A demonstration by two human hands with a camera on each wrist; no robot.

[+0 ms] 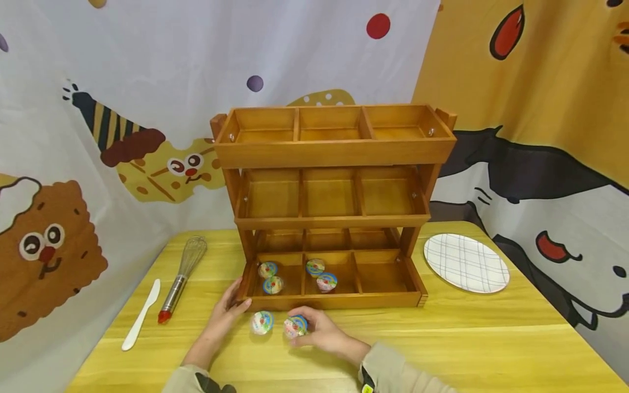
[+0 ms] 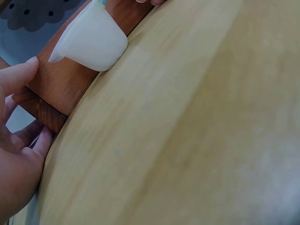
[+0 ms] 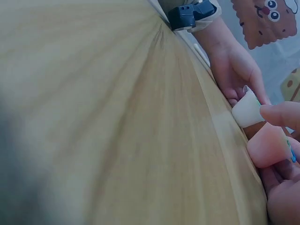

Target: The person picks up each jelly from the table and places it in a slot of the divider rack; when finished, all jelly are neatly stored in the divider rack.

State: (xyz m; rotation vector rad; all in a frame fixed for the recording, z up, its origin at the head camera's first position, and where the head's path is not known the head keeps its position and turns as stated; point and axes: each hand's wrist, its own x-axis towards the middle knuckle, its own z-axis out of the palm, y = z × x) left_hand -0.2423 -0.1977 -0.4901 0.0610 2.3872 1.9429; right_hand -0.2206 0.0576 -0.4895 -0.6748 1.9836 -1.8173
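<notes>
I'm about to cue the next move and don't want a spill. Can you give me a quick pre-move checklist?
1. Right hand secure on the pink cup: ok, thumb and fingers pinch it.
2. Pink cup lifted off the table: cannot tell.
3. Left hand steadying the bottom tray: ok, it grips the left front corner.
4. White cup in the tray: not ok, it sits on the table in front.
5. Whisk and knife out of the way: ok, both lie left of the rack.
</notes>
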